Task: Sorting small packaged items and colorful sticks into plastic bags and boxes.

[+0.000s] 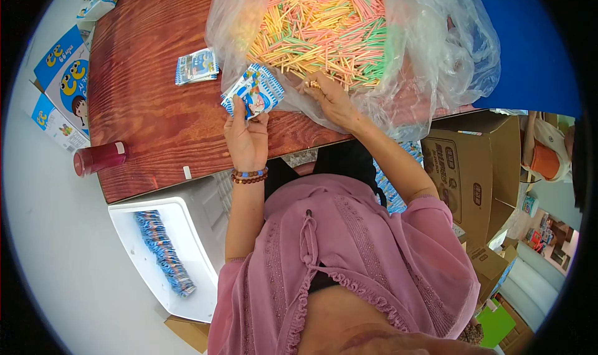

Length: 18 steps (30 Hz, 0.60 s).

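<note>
Your table (143, 99) is red-brown wood grain, running under and left of your left fingers (239, 109), near edge just on your side of them. Far left of them: plain off-white surface (53, 230), wall or floor, can't tell. Well right of your right fingers (324, 83): flat blue surface (526, 56). Right and nearer you: big brown carton (455, 180). Light's bright, soft sheen on wood.
</note>
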Tool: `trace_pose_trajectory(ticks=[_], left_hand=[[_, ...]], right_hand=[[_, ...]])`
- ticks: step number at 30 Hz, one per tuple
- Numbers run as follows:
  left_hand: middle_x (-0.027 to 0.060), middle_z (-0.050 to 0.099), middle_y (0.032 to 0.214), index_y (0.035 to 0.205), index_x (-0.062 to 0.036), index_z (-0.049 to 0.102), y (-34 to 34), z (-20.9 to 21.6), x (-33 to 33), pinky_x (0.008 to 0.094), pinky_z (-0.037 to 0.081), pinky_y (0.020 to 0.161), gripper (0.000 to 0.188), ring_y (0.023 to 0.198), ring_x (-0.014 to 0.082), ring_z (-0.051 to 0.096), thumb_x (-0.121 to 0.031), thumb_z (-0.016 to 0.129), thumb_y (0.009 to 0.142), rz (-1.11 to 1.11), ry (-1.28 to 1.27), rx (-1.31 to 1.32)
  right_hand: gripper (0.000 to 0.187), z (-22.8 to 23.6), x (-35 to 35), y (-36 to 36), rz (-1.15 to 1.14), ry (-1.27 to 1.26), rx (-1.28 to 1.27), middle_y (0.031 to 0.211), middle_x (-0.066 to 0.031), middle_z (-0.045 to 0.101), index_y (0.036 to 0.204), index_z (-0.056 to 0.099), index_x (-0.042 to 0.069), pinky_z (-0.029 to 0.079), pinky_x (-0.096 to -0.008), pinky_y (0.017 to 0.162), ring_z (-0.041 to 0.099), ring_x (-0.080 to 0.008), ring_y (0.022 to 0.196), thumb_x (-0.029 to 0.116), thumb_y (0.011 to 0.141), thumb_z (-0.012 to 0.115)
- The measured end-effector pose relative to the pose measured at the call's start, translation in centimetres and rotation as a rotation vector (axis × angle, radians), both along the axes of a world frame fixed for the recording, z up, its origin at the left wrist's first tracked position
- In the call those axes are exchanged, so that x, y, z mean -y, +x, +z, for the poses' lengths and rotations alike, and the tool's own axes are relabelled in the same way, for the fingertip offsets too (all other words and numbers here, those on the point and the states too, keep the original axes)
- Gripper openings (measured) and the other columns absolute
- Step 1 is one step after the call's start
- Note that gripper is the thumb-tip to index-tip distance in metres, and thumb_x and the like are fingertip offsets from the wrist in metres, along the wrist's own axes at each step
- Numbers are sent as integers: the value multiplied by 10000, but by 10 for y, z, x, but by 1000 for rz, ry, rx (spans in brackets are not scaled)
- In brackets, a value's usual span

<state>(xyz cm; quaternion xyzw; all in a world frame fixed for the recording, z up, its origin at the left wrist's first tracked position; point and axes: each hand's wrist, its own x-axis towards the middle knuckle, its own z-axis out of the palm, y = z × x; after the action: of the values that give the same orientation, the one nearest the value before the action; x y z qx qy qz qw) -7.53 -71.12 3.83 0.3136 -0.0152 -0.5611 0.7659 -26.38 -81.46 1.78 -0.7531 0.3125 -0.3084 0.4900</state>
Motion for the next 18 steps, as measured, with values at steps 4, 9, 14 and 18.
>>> trace_pose_trajectory(ticks=[4, 9, 14, 18], left_hand=[[35, 668, 1026, 1071, -59, 615, -2, 1, 7, 235, 493, 661, 199, 873, 103, 617, -220, 591, 956, -8, 9, -1], [25, 671, 997, 1043, -67, 624, -18, 5, 19, 242, 489, 650, 187, 838, 94, 612, -229, 587, 958, -27, -22, -9], [1, 678, 921, 990, -68, 639, -34, 17, 26, 243, 472, 621, 214, 784, 82, 602, -270, 572, 964, -1, -25, 19], [10, 673, 934, 1017, -64, 629, -35, 21, 25, 243, 472, 617, 237, 773, 84, 594, -286, 561, 969, 11, -42, 2]], right_hand=[[72, 22, 5, 3, -156, 329, 277, 933, -69, 593, 1007, 512, 42, 460, -321, 859, 573, -165, 915, 104, 977, 491], [79, 66, 14, 18, -15, 667, 1114, 922, -50, 563, 1051, 493, 74, 345, -473, 1093, 594, -232, 990, 67, 979, 460], [85, 97, -2, 40, -57, 521, 1191, 933, -73, 570, 1055, 492, 63, 340, -493, 1079, 569, -280, 1082, 85, 984, 449], [116, 98, -8, 58, -85, 382, 1245, 969, -108, 596, 1074, 479, 55, 355, -493, 1051, 541, -334, 1146, 126, 998, 426]])
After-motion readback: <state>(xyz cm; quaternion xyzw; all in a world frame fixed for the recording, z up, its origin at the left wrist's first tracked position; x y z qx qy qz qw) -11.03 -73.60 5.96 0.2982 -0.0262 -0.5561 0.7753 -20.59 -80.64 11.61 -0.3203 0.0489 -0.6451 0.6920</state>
